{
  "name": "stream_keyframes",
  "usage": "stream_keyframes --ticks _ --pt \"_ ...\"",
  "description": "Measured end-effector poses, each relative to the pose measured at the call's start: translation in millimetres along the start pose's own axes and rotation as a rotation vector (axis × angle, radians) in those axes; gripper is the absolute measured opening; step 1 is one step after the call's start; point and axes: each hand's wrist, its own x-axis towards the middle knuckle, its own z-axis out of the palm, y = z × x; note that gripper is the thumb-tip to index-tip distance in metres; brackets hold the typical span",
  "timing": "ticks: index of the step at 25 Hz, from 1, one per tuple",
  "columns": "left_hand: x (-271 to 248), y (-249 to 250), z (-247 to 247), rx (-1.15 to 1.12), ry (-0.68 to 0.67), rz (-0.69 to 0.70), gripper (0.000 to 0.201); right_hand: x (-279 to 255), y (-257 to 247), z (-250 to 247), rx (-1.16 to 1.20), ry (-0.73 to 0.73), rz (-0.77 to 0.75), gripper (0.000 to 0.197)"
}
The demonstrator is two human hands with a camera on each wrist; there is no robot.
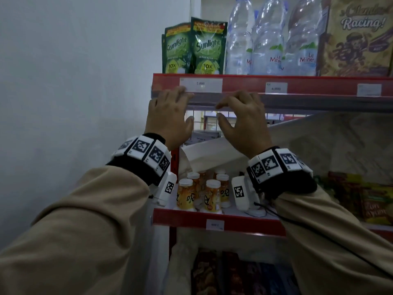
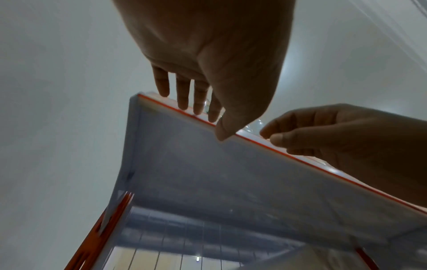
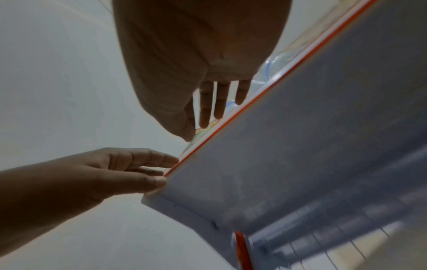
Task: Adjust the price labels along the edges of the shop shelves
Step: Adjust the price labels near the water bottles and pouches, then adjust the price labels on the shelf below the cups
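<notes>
Step in hand: squaring wide price label [image 1: 201, 84] on top shelf strip [image 1: 244, 85]. Left hand [image 1: 170, 116] at label's 7 o'clock, right hand [image 1: 242, 118] at 5 o'clock; both spread loose, holding nothing. Next, likely: fingertips nudge label level.

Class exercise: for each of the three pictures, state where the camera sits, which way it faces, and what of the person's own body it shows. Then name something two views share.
Head: worn on the head, facing forward at the red shelf edge strip and white price label; shows the left hand, right hand and beige sleeves.
Left wrist: under the left hand, looking up along its fingers at the shelf's grey underside.
Right wrist: under the right hand, looking up likewise.
Shared: both wrist views show both hands at the strip.
</notes>
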Motion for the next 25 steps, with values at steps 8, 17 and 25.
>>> stream_keyframes --ticks 8,17,25 --pt "-148 21 52 0.0 -0.26 -0.177 0.048 -167 -11 39 0.242 -0.274 0.168 0.011" --pt "-225 8 76 -0.256 -0.473 -0.644 0.078 -242 -27 58 0.159 -0.487 0.235 0.033" --pt "-248 14 83 -0.301 -0.381 -0.613 0.087 -242 -32 74 0.186 -0.316 0.32 0.025"
